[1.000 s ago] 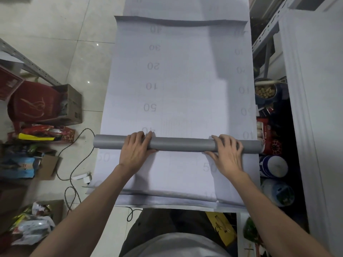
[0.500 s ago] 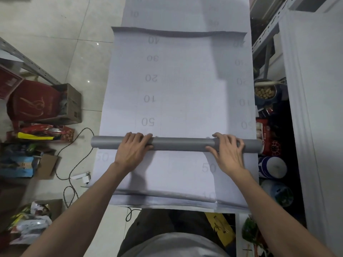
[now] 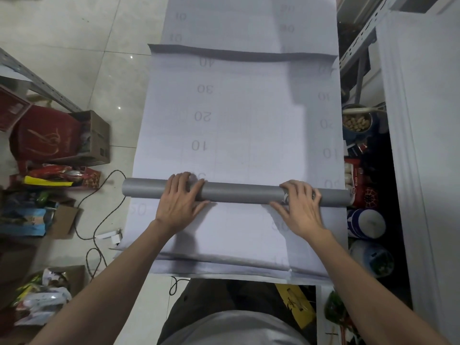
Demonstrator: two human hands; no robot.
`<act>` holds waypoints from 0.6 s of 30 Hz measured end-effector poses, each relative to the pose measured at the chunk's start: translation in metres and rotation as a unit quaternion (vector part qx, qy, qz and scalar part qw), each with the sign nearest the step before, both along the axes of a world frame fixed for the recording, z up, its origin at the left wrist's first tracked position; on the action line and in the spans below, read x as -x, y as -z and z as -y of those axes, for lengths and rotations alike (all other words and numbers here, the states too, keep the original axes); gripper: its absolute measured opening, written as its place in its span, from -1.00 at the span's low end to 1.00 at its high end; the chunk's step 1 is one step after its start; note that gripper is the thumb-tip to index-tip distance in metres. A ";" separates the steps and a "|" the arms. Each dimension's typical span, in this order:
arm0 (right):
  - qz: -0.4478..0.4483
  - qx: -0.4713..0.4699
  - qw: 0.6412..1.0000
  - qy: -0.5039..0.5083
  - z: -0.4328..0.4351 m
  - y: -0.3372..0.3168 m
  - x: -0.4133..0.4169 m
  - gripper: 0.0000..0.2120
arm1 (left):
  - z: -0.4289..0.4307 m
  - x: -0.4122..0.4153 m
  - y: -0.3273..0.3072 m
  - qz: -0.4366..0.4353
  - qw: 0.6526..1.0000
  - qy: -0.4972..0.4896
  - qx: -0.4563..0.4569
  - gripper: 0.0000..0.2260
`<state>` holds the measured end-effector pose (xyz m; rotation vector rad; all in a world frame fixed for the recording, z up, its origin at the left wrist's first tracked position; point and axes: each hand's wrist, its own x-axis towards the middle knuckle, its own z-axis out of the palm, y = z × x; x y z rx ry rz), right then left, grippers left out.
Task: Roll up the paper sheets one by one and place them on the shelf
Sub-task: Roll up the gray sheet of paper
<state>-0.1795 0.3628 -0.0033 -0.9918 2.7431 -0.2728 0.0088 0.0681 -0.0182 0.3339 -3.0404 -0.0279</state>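
Observation:
A long white paper sheet [image 3: 249, 115] printed with grey numbers lies flat in front of me on a stack of similar sheets [image 3: 224, 262]. Its near end is wound into a grey roll [image 3: 239, 194] lying crosswise. My left hand [image 3: 180, 199] lies over the roll's left part, fingers draped across the top and thumb on the near side. My right hand [image 3: 298, 207] lies over the right part the same way. The sheet's far edge [image 3: 244, 54] is curled up slightly.
Metal shelving [image 3: 358, 46] and a white panel [image 3: 423, 145] stand on the right, with jars and food packs [image 3: 363, 220] below. On the tiled floor to the left are a cardboard box [image 3: 92, 140], a red bag [image 3: 42, 135], snack packets and a black cable [image 3: 99, 220].
The sheet's far edge has slid toward me as more paper wound onto the roll. Both hands stayed on the roll, which kept its place.

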 end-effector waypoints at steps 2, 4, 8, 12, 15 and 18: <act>0.004 -0.007 1.000 0.005 0.000 0.003 -0.001 -0.37 | -0.003 0.003 -0.002 0.017 1.000 -0.013 0.017 -0.44; -0.013 -0.009 1.000 0.002 0.002 0.003 0.003 -0.43 | -0.004 0.007 -0.004 0.017 0.999 -0.022 0.025 -0.44; -0.021 0.021 1.000 0.010 -0.001 0.003 0.008 -0.55 | -0.006 0.004 -0.002 -0.016 1.000 -0.010 -0.001 -0.51; -0.010 0.013 0.999 0.031 -0.002 0.007 -0.001 -0.50 | -0.010 0.005 -0.002 0.023 0.999 -0.022 0.024 -0.43; -0.022 -0.015 0.999 0.021 0.000 0.004 0.001 -0.38 | -0.007 0.013 -0.004 0.024 0.999 -0.029 0.034 -0.45; -0.028 -0.019 0.999 0.028 0.001 -0.001 0.009 -0.45 | -0.004 0.015 -0.003 -0.002 1.000 -0.007 0.011 -0.57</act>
